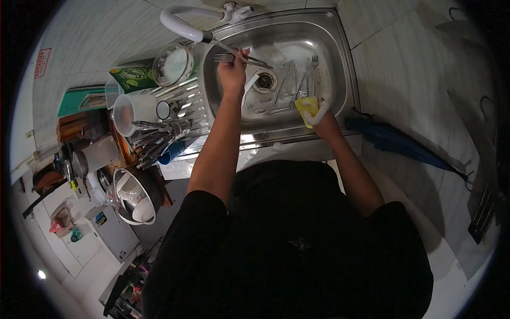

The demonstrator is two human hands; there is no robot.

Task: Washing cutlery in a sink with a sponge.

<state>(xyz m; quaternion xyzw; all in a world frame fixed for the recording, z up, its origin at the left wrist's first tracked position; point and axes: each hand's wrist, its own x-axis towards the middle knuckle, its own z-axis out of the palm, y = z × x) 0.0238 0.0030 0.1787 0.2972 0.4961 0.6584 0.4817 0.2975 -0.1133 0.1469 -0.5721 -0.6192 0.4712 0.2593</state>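
My left hand (235, 73) grips metal forks (224, 58) beneath the white faucet spout (185, 30), from which water appears to run onto them. Near the right front of the stainless steel sink (338, 60), my right hand (322, 115) holds a yellow sponge (306, 109) with white foam on it. Forks and other metal cutlery (295, 77) lie on the sink bottom, right of and below the drain (265, 81). A white utensil handle (250, 88) rests left of the drain. How many forks my left hand holds cannot be told.
Left on the ribbed drainboard (191, 95) stand a bowl of whitish liquid (174, 65), an enamel mug (166, 109), a clear plastic container (135, 113) and a holder crammed with cutlery (159, 135). A large basin of dishes (149, 199) is further left. A folded blue umbrella (398, 139) hangs at the right.
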